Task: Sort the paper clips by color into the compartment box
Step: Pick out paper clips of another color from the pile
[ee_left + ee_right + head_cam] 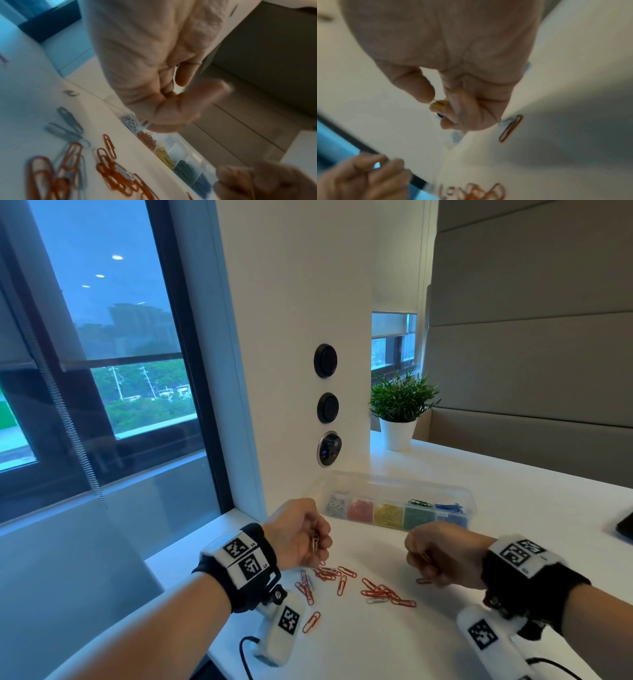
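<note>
A clear compartment box (397, 491) stands at the back of the white table (376, 638), its cells holding silver, red, yellow, green and blue clips. Loose red paper clips (342, 580) and a few silver ones lie scattered between my hands. My left hand (317, 537) hovers above the pile's left end and pinches a silver clip (315, 543) that hangs down. My right hand (423, 559) is curled to the right of the pile; its thumb and finger pinch a yellow clip (438, 104). A single red clip (510, 128) lies beside that hand.
A potted plant (399, 405) stands at the back right. Round wall sockets (327, 407) sit on the white pillar behind the box. A dark object (625, 525) pokes in at the right edge. The table's left edge drops off beside the window.
</note>
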Demonstrator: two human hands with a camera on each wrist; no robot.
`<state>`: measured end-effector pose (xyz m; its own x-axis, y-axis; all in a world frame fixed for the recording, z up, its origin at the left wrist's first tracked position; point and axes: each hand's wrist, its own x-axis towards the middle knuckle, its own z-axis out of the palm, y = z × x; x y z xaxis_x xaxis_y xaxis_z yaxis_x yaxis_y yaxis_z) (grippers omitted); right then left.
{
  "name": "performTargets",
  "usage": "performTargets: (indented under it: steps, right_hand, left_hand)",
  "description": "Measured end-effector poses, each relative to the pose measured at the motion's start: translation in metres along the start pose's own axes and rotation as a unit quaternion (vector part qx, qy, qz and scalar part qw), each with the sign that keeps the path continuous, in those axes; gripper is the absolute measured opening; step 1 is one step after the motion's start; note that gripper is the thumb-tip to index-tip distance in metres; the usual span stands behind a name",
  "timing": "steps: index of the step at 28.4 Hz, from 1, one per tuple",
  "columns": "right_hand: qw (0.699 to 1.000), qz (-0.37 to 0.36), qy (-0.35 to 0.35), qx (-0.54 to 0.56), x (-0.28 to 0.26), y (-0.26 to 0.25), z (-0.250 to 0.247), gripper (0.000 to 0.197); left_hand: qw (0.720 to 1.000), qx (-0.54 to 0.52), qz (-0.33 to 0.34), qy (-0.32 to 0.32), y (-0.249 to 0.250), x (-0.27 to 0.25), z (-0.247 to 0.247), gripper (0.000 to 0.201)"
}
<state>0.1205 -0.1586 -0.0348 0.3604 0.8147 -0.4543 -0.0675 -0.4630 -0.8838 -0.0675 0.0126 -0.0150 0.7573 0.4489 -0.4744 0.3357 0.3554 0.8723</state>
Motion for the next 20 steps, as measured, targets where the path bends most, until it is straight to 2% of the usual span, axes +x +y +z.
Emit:
performTargets:
  steps: [1,2,3,5,6,7,10,12,16,18,19,20]
  right_hand:
    - [0.996,0.001,-0.007,0.086,-0.003,0.0,-0.003,0.006]
    - [0.989,-0.001,-0.01,0.145,-0.006,0.0,-0.005,0.006]
    - [0.983,-0.004,-0.005,0.181,-0.009,-0.002,-0.007,0.007]
    - [0.984,-0.004,0.031,0.176,-0.013,-0.002,-0.011,0.007]
    - [0.989,-0.002,0.058,0.134,-0.013,-0.001,-0.015,0.008]
    - [0.993,0.001,0.087,0.077,-0.012,0.001,-0.019,0.008]
    - [0.984,0.018,0.137,-0.115,-0.009,0.003,-0.029,0.006]
    - [0.956,0.02,0.146,-0.255,-0.011,0.0,-0.031,0.008]
    - [0.894,-0.021,0.131,-0.428,-0.008,0.003,-0.025,0.018]
    - [0.866,-0.037,0.142,-0.478,-0.004,0.005,-0.02,0.017]
    - [0.86,-0.04,0.147,-0.487,-0.001,0.006,-0.018,0.017]
    - [0.855,-0.04,0.15,-0.494,0.003,0.006,-0.015,0.018]
  left_hand:
    - [0.997,0.079,0.011,0.02,0.001,0.003,0.001,0.029]
    - [0.979,0.198,0.036,0.041,0.001,0.008,0.003,0.028]
    - [0.938,0.334,0.065,0.061,0.0,0.012,0.004,0.023]
    - [0.819,0.556,0.122,0.076,-0.002,0.019,0.004,0.013]
    - [0.777,0.612,0.129,0.073,-0.003,0.021,0.003,0.012]
    - [0.755,0.64,0.123,0.07,-0.004,0.021,0.002,0.012]
    - [0.738,0.663,0.107,0.06,-0.005,0.024,0.002,0.013]
    - [0.728,0.674,0.109,0.055,-0.005,0.027,0.003,0.014]
    - [0.72,0.687,0.089,0.025,-0.003,0.029,0.007,0.011]
    - [0.725,0.683,0.084,0.014,0.0,0.028,0.008,0.01]
    - [0.735,0.673,0.083,0.013,0.001,0.027,0.007,0.012]
    - [0.757,0.649,0.079,0.011,0.003,0.026,0.005,0.017]
